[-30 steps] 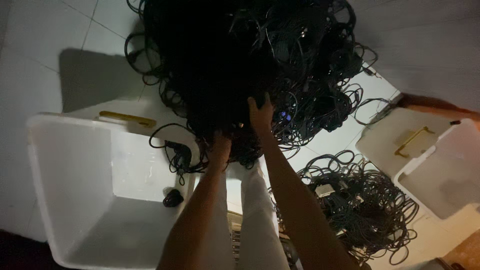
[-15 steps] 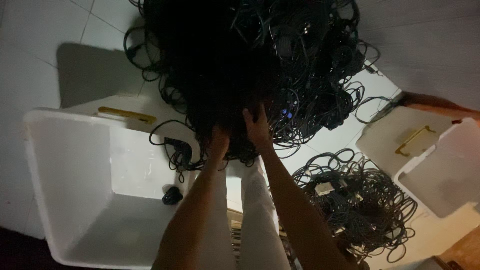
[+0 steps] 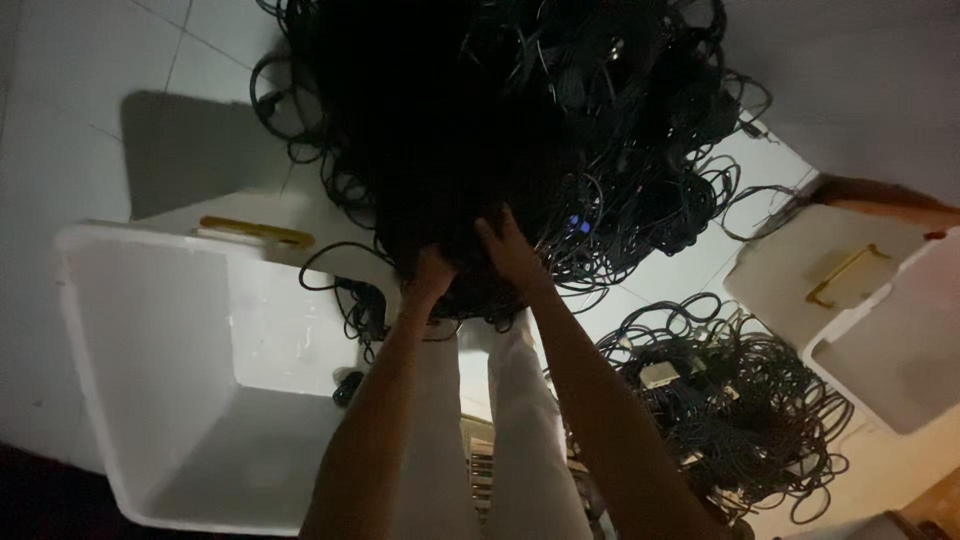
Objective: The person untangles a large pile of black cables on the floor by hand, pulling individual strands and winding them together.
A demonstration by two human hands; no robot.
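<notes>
Cables, a big black tangled heap, fill the top middle of the view and lie on the white tiled floor, with loops spilling out on all sides. At the far left an open white bin stands on the floor, its walls bare; a yellow latch lies along its far edge, and a loose black cord droops from the heap over the bin's right rim. Next comes the left hand, pressed into the near edge of the heap; its fingers are buried in the cables, so whether the grip is closed on any of them cannot be told. Just beside it the right hand lies against the same edge, fingers spread apart and flat on the strands rather than clamped on one. White trousers show between the forearms. Further right a smaller pile of dark cables lies on the floor, well apart from the hands. At the far right stands a second white bin with a yellow latch of its own.
</notes>
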